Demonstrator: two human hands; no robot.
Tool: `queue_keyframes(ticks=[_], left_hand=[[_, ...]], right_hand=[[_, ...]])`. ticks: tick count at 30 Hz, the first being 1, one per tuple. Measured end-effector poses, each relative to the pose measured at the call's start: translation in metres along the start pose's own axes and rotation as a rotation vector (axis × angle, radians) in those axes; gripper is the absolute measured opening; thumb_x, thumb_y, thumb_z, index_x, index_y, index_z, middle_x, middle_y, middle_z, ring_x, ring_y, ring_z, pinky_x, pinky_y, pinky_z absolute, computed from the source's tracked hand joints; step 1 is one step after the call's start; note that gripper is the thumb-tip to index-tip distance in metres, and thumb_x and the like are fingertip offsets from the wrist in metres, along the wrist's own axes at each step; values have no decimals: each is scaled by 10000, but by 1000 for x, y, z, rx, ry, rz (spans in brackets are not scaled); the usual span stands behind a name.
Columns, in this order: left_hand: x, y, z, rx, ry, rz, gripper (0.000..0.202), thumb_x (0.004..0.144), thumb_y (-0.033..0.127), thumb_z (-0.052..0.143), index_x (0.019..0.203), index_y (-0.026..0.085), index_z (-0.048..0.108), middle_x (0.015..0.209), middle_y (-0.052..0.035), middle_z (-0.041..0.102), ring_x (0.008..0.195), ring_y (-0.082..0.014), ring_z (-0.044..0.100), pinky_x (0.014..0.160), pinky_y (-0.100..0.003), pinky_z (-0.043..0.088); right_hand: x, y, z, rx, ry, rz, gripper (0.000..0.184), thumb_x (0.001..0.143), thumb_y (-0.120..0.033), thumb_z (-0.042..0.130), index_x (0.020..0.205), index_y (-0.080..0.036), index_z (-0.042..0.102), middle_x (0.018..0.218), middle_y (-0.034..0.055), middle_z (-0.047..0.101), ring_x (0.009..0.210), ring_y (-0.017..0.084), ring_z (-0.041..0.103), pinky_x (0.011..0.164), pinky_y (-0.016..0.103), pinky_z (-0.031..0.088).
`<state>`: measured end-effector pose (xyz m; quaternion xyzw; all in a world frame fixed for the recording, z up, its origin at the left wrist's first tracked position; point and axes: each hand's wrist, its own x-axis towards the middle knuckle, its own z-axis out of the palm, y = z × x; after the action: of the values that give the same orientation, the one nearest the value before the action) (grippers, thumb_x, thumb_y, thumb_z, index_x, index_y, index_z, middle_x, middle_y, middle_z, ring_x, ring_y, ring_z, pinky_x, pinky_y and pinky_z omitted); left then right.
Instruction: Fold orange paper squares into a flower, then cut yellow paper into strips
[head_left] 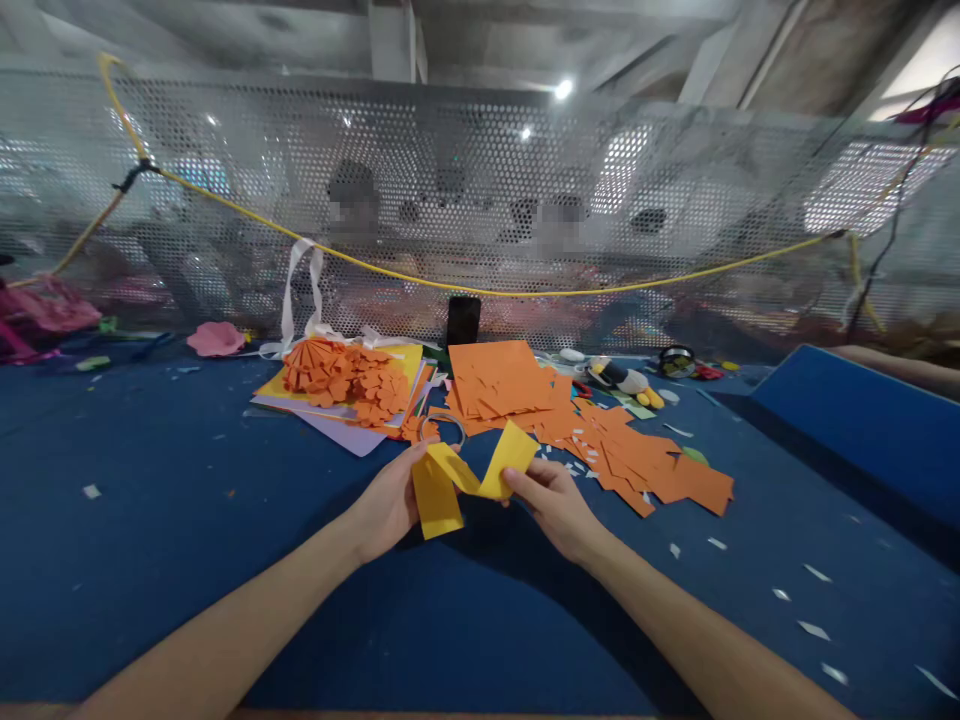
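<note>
I hold the yellow paper strip (463,476) just below the centre of the frame, above the worktop (187,520). My left hand (386,500) grips its left part, where one panel hangs towards the bottom of the frame; my right hand (559,508) pinches the other panel, thumb on the near face, with that end angled towards the upper right. Governing relation: the strip's long axis spans the gap between both hands, running left to right with a sharp dip at mid-length, so neither hand is clearly nearer. Directly above the strip in the frame lie the orange paper sheets (491,375), extending to the right of centre; the orange paper flowers (345,375) are heaped at centre-left. Limits of view: most fingers of my left hand are concealed behind the hanging panel, and my right fingertips are partly covered by the paper. I cannot determine whether the dip is a pressed crease or a loose bend. A thin grey ring (460,424) just above my left fingertips is partly covered; its type is indeterminate. Both my forearms are cut off at the lower edge.
</note>
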<state>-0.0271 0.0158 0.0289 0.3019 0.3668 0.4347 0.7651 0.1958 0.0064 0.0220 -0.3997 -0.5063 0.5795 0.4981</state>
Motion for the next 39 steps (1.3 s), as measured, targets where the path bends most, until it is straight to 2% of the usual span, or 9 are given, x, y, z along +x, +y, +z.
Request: queue_keyframes(ticks=[5,10,14,17,23,26,30,35,39], left_hand=[[2,-4,-2,91,37,95,378,992,365,551,1348,236,543,1323,-102,667,1134,-236,677,883,-330,585],[-1,2,-9,508,-84,37,454,893,455,687,1264,210,601,1238,-123,692,721,-160,714,531,-242,538],[-6,3,-12,616,-255,-128,428,853,461,729,1102,125,639,1114,-158,746,710,-162,725,560,-241,547],[-6,1,-15,625,-270,-167,447,858,514,705,1029,106,640,967,-160,779,709,-171,728,598,-256,565],[4,8,-20,801,-92,-48,375,892,474,594,945,111,675,894,-158,788,718,-190,745,578,-246,554],[10,14,-23,863,24,35,329,903,428,534,953,128,660,938,-149,784,739,-183,750,613,-251,565],[6,24,-30,1006,129,162,342,928,430,444,986,164,651,980,-118,777,759,-194,755,623,-277,576],[-1,52,-47,1369,292,415,290,904,380,493,982,185,694,981,-124,743,851,-285,715,816,-455,556],[23,71,-61,1623,337,656,307,920,280,455,1076,184,701,1264,-152,642,1262,-353,520,1096,-539,373]], right_hand=[[-6,4,5,-64,-50,15,317,651,-422,892,793,-154,798,738,59,740,655,170,633,620,292,502],[5,2,-11,-34,191,-134,353,728,-529,813,757,-184,745,661,11,687,566,124,575,557,259,466],[21,-8,-35,-54,353,-177,335,706,-483,845,751,-174,723,575,-6,632,514,110,541,525,246,447],[28,-13,-51,-77,379,-137,374,636,-470,890,681,-148,705,553,5,616,472,109,519,477,251,431],[51,-29,-96,-114,518,-66,358,711,-429,867,790,-125,694,667,14,638,545,120,564,553,265,506],[73,-40,-123,-189,626,4,289,953,-361,649,1145,-145,644,1078,67,680,874,178,673,763,359,583],[88,-49,-148,-339,676,163,370,968,-351,627,1289,-173,587,1290,105,616,1082,246,648,896,458,567],[81,-66,-152,-688,680,220,330,970,-353,624,1239,-162,611,1222,96,644,1012,222,665,851,422,577],[87,-68,-115,-959,474,97,292,893,-371,676,710,-146,639,551,-3,601,482,126,556,481,238,416]])
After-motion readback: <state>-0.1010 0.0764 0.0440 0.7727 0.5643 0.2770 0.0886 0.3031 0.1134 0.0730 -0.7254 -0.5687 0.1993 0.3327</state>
